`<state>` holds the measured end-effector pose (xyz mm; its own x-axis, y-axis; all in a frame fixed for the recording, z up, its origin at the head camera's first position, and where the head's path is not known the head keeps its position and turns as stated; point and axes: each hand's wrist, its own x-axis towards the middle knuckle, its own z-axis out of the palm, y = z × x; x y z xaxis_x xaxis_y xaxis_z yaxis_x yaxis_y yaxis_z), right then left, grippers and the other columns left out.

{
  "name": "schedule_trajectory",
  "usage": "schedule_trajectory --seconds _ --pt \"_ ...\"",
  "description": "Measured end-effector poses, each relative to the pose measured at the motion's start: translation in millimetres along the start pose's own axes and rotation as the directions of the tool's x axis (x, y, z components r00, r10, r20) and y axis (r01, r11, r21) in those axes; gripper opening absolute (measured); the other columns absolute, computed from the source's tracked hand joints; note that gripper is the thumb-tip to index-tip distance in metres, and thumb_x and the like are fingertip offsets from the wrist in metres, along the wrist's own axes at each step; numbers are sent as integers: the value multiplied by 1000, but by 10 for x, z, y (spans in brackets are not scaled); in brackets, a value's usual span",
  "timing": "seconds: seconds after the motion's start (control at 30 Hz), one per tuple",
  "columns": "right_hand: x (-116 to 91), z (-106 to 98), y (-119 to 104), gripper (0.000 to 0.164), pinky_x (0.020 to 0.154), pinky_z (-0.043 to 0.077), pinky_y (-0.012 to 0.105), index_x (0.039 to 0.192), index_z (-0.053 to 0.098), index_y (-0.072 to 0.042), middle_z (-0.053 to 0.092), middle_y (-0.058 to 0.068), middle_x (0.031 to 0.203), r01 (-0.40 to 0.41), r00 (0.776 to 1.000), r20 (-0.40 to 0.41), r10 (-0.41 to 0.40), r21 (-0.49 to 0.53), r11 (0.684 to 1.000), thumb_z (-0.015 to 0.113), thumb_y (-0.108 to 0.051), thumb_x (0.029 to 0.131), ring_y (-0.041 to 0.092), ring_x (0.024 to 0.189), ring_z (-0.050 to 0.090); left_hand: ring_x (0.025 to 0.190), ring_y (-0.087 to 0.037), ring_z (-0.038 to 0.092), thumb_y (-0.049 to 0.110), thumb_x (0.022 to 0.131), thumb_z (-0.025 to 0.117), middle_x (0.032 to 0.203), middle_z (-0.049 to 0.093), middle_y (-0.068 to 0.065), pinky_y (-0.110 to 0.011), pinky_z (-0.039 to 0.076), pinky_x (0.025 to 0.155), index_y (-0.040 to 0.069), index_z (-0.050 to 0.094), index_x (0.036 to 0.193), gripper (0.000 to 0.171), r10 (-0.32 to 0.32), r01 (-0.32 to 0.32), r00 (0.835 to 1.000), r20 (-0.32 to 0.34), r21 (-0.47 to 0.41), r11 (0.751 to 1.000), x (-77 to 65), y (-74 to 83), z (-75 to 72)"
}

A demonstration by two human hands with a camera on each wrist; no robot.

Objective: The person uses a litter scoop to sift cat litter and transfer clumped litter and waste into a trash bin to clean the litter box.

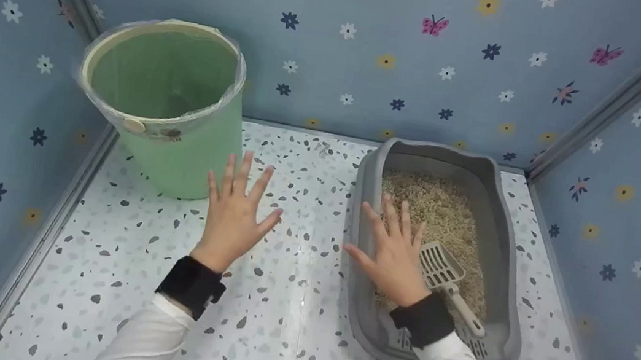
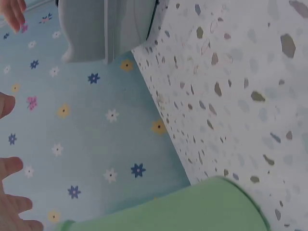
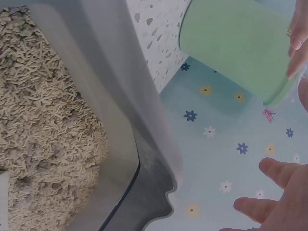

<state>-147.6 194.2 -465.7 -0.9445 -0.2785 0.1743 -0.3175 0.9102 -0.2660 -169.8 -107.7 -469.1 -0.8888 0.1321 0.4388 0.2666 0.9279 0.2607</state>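
Both empty and outspread: my left hand (image 1: 232,219) near the bin (image 1: 189,166), right hand (image 1: 397,258) above the litter tray (image 1: 499,247); scoop (image 1: 441,266) best gripped by its handle (image 1: 467,313).

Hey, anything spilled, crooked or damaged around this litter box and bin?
Nothing stands out. The round green bin stands upright, the beige slotted scoop rests in the grey plastic litter box, with no obvious spill on the speckled white floor.

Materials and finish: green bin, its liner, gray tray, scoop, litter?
Green bin: likely plastic, satin; smooth, evenly colored wall.
Liner: thin plastic film, by its clear, wrinkled edge over the rim.
Gray tray: probably molded plastic, low sheen; rounded rim.
Scoop: looks like rigid beige plastic, evenly slotted.
Litter: matte, pale short pellets, perhaps plant-based; composition unclear.
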Motion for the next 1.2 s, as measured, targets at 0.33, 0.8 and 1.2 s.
schedule_trajectory --seconds 0.33,0.8,1.2 --pt "-158 149 140 82 108 -2 65 150 26 -24 7 11 158 -9 1000 29 9 -8 1000 52 -65 83 39 143 0 144 -37 -1 36 81 69 157 10 -18 -57 -2 113 14 37 145 75 -46 52 976 -215 23 998 292 -683 -445" --pt "-133 331 208 91 110 8 61 152 16 -20 16 21 154 -68 990 125 66 10 998 58 -60 82 45 140 12 127 -39 33 39 77 74 136 42 -20 -56 16 107 11 46 136 71 -128 137 979 -160 50 989 523 -1231 -616" --pt "-149 326 189 106 91 45 55 152 6 -6 46 31 133 -75 987 146 72 10 997 71 -45 78 44 114 52 102 -40 45 43 78 73 103 63 -23 -54 24 95 2 60 103 50 -142 149 986 -81 79 986 673 -1239 -569"
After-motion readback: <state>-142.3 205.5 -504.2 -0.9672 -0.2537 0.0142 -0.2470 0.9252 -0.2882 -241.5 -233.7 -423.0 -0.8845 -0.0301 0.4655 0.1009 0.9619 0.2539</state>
